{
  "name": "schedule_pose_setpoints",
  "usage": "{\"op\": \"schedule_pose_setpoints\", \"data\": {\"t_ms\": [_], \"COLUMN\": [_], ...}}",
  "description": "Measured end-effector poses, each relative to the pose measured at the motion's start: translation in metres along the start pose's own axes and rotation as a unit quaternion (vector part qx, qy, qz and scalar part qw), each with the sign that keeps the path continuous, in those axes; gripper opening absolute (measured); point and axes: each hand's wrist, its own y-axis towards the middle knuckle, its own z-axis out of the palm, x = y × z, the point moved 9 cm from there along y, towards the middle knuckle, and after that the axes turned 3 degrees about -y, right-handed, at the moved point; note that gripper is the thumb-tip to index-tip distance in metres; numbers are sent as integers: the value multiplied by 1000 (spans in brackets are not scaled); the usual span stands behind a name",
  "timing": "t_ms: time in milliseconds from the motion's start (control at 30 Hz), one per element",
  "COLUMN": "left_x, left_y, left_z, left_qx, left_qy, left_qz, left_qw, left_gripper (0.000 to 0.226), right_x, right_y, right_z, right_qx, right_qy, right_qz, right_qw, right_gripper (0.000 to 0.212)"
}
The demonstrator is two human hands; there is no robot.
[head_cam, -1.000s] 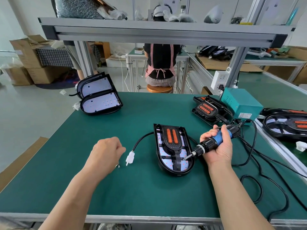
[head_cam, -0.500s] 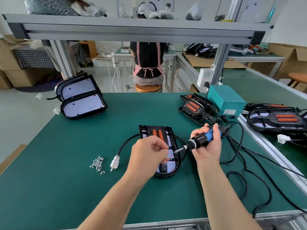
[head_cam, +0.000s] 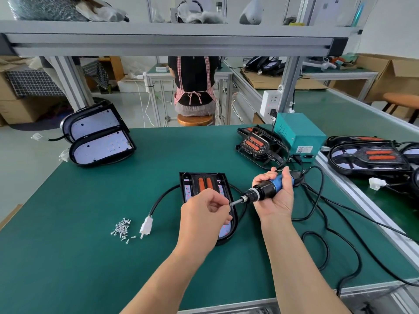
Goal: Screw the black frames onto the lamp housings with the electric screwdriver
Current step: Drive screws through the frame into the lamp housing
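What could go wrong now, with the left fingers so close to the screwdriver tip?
The left hand pinches what seems a screw against the bit of the electric screwdriver in the right hand; a spin could nick that hand. If dropped, the screw may fall into the lamp housing underneath.

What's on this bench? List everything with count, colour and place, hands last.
lamp: one, black with orange strips, mid-bench
screwdriver: one, black and blue, held right of lamp
screws: pile, silver, left of lamp
plug: one, white, beside screws, on lamp's cable
bare housings: two, black with white boards, far left
framed lamp: one, black and orange, beside box
box: one, teal, far right corner
more lamps: at least two, black, right-hand bench
cables: several, black, right of lamp
person: one, seated beyond bench
left hand: pinches screw at screwdriver's tip
right hand: grips screwdriver
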Motion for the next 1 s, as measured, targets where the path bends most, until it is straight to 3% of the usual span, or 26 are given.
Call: {"op": "schedule_pose_setpoints", "data": {"t_ms": [233,333,500,833,1000], "left_x": [2,-9,-32,-17,-19], "left_y": [-3,-9,-22,-13,-12], "left_z": [3,6,11,10,4], "left_qx": [-19,-39,-86,-45,-39], "left_qy": [30,104,204,195,178], "left_qz": [25,105,259,243,224], "left_qw": [999,988,940,949,958], "left_gripper": [29,27,22,17,40], "right_x": [1,1,-1,-3,-2], "right_y": [-1,-1,0,-1,-1], "right_z": [0,-1,-3,-4,-3], "right_qx": [3,0,-8,-13,-11], "right_qy": [-1,-6,-16,-30,-22], "right_qz": [-4,-6,-2,-4,3], "right_qw": [1000,1000,1000,999,1000], "right_gripper": [25,26,24,22,25]}}
